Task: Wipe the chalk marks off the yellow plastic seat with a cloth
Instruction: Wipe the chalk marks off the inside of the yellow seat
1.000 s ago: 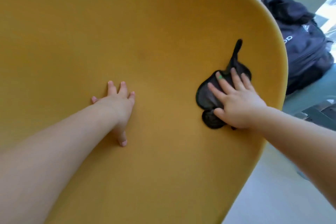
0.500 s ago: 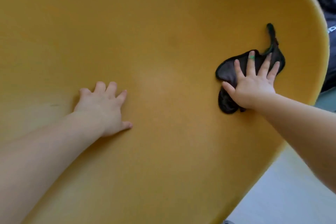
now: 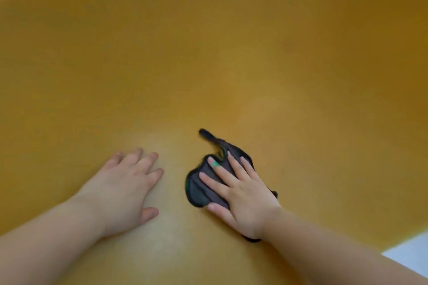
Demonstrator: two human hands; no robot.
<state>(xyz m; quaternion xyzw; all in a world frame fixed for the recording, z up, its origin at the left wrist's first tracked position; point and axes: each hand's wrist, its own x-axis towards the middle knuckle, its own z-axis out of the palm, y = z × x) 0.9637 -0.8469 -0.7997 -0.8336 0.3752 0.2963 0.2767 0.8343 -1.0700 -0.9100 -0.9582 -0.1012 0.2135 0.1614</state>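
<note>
Most of the yellow plastic seat (image 3: 208,53) runs off frame; only its rim shows at the lower right, with a sliver of pale floor (image 3: 412,259) past it. Whole shot is kinda soft, so the paler patch (image 3: 162,233) by the left hand (image 3: 122,192) could be chalk or just sheen, can't tell. A good chunk of the dark cloth (image 3: 196,190) is hidden under the right hand (image 3: 243,196), with one thin tail poking out toward the seat's far side. That hand lies flat on the cloth, fingers straight and spread, green mark (image 3: 215,163) on one finger. Left hand rests flat on bare plastic just beside the cloth, not touching it, fingers straight, thumb out.
</note>
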